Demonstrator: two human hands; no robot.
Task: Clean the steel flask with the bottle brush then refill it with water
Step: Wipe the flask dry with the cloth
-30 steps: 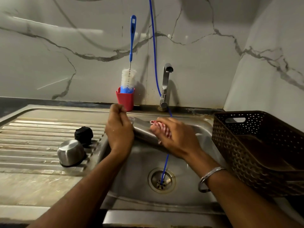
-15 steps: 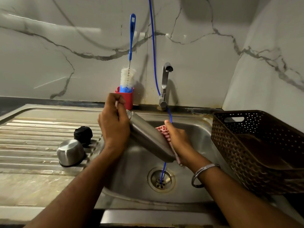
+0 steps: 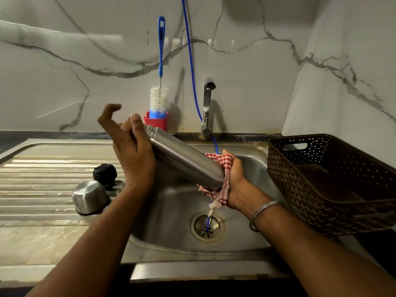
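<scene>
The steel flask (image 3: 184,159) lies tilted over the sink (image 3: 167,213), open mouth up-left, base down-right. My left hand (image 3: 130,146) rests its palm and thumb against the flask's neck, with the fingers lifted off and loosely curled. My right hand (image 3: 235,179) grips a red-and-white checked cloth (image 3: 222,189) cupped round the flask's base. The bottle brush (image 3: 159,97), blue handle and white bristles, stands in a red cup (image 3: 156,124) at the wall behind the flask.
A steel cap (image 3: 90,197) and a black lid (image 3: 105,172) sit on the ribbed drainboard at the left. The tap (image 3: 207,99) and a blue hose (image 3: 190,61) running down into the drain (image 3: 206,227) are behind. A brown plastic basket (image 3: 332,183) stands at the right.
The flask has been raised and tilted steeper. My right hand with the cloth slid down to its base. My left hand's fingers have come off the neck.
</scene>
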